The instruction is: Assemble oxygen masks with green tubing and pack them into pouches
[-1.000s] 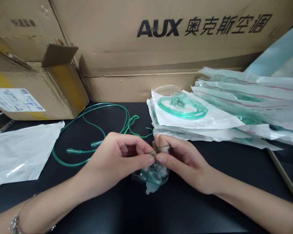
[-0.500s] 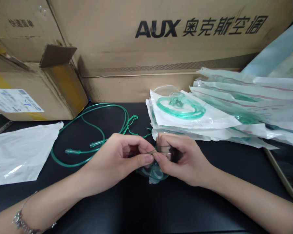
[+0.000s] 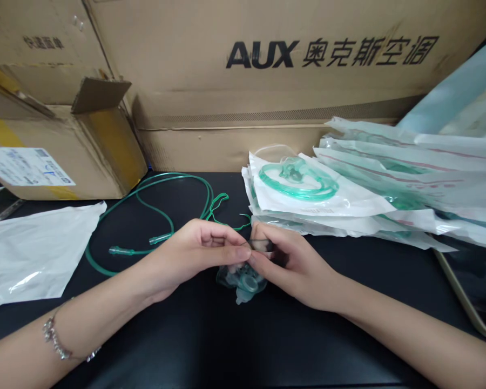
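Note:
A clear greenish oxygen mask point(image 3: 248, 286) is held low over the black table, its round port and nozzle facing me. My left hand point(image 3: 204, 248) pinches at the mask's upper edge with thumb and forefinger. Right against it, my right hand point(image 3: 294, 265) is closed on the same edge, with part of the clear rim showing by its fingers. The fingertips of both hands meet and hide what exactly lies between them. Behind my hands lies a thin green elastic strap point(image 3: 217, 202). To the left is a loop of green tubing point(image 3: 174, 175) with clear connector ends.
Packaged masks point(image 3: 324, 208) are stacked at the right, with more sealed pouches point(image 3: 389, 162) beyond. A white pouch point(image 3: 36, 254) lies at the left, before an open cardboard box point(image 3: 44, 146). A large carton point(image 3: 267, 102) stands behind. A dark phone-like device point(image 3: 476, 286) sits far right.
Both hands have shifted slightly left with the mask, which shows more of itself beneath the fingers. The left forearm has turned a little. Tubing and pouches stay put.

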Demonstrator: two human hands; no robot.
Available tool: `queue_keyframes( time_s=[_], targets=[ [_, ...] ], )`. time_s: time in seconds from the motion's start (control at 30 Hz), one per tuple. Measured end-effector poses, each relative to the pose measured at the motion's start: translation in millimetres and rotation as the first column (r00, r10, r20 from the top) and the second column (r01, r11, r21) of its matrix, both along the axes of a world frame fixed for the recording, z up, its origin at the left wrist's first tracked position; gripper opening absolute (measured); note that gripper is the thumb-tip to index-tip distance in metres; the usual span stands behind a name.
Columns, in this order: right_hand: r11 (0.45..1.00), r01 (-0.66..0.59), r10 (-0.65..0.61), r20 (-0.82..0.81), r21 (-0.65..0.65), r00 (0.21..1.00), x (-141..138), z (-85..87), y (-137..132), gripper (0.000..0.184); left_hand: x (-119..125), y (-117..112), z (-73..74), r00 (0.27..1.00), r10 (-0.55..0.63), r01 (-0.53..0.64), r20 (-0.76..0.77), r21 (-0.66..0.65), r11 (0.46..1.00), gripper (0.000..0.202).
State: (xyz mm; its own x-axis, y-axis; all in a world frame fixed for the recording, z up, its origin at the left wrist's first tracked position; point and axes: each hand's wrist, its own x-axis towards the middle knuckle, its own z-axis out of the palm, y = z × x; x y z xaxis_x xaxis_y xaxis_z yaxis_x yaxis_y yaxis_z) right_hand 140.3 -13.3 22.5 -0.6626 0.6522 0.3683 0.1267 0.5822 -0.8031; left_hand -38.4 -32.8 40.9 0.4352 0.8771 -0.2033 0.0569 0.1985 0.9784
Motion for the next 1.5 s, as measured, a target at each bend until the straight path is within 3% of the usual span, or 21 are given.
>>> queue_keyframes(
  time_s=[0.17,0.27,0.37,0.47,0.57,0.73,0.9,1.13,1.2,1.37,1.5],
  targets=[
    [0.954,-0.086,0.055,-0.112,-0.287,0.992,-0.5,-0.7,2.6,0.015,-3.0,4.2,0.9,1.000,-0.020,0.021,0.022,-0.019,1.000,0.007],
    [0.902,-0.129,0.047,-0.204,-0.412,0.978,-2.8,-1.0,3.1,0.025,-3.8,4.7,0.6,0.999,-0.044,0.044,0.019,-0.007,0.999,0.011],
    [0.878,-0.117,0.026,-0.197,-0.464,0.980,-4.6,-1.3,0.4,0.036,-1.6,3.9,0.5,0.995,-0.097,0.096,-0.039,-0.018,0.995,0.015],
    [0.890,-0.063,0.001,-0.135,-0.452,0.991,-4.9,-0.1,-3.7,0.040,0.9,4.2,0.2,0.987,-0.109,0.108,-0.122,-0.017,0.994,0.016],
    [0.893,-0.099,0.037,-0.147,-0.440,0.988,-3.2,3.1,-4.3,0.038,-1.0,5.9,0.6,0.988,-0.056,0.061,-0.143,0.031,0.998,0.014],
    [0.880,-0.192,0.080,-0.264,-0.433,0.961,1.7,5.9,4.9,0.009,-10.5,8.5,3.2,0.991,-0.001,0.020,-0.134,0.140,0.990,0.010],
    [0.854,-0.190,0.056,-0.279,-0.485,0.959,3.7,2.4,10.4,0.010,-12.1,7.7,5.4,0.989,-0.033,0.054,-0.142,0.145,0.988,0.011],
    [0.823,-0.294,0.134,-0.336,-0.487,0.932,5.9,-1.1,9.9,0.008,-9.8,3.5,9.3,0.996,-0.027,0.039,-0.087,0.138,0.990,0.010],
    [0.843,-0.293,0.153,-0.320,-0.451,0.935,6.8,-0.9,11.1,0.010,-9.7,3.0,9.9,0.999,-0.026,0.030,-0.038,0.114,0.993,0.011],
    [0.959,-0.165,0.112,-0.228,-0.230,0.967,5.0,1.6,13.4,0.012,-8.8,4.1,8.2,0.997,0.006,-0.010,0.082,0.053,0.999,0.011],
    [0.965,-0.158,0.102,-0.256,-0.209,0.961,2.3,3.1,8.9,0.020,-6.9,4.5,5.0,0.995,0.040,-0.043,0.092,0.039,0.998,0.013]
  ],
)
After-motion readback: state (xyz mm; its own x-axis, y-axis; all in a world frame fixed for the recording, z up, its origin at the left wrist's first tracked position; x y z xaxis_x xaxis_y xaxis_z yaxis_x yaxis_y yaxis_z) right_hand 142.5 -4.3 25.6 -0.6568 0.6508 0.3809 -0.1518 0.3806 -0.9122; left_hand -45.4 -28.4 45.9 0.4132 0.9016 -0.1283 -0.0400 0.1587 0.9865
